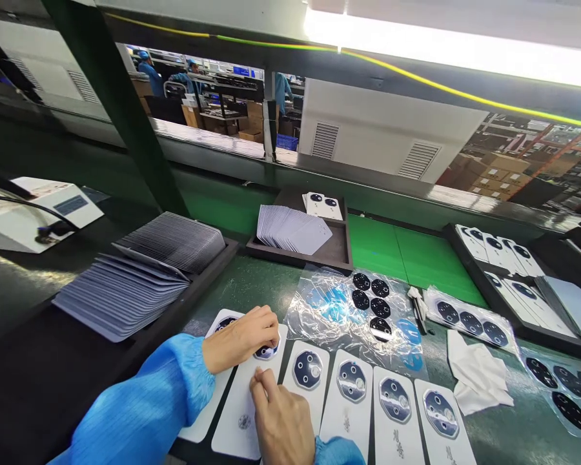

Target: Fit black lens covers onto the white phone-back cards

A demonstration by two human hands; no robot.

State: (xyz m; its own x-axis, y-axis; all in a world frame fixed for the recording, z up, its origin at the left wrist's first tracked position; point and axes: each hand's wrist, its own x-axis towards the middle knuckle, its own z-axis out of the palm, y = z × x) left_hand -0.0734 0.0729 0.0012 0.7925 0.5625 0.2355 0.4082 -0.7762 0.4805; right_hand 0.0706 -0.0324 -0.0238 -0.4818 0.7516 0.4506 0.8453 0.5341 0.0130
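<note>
A row of white phone back panels lies along the bench's near side, each with a dark, shiny octagonal camera plate (307, 369) near its top. My left hand (242, 337) reaches over the second panel (237, 394) from the left, fingers curled down at its camera plate (267, 352) and partly covering it. Just below that plate my right hand (285, 416) rests on the same panel, thumb and forefinger pinched together. Whatever either hand's fingertips may hold is hidden or too small to make out. The leftmost panel (201, 416) lies partly under my left forearm.
Clear film (300, 316) bears loose black camera discs (380, 307). A white cloth (479, 371) and tweezers (419, 310) lie to the right. Trays (300, 258) of panels stand behind and on both sides; the left tray (213, 271) holds a dense stack. People in blue work beyond the shelf.
</note>
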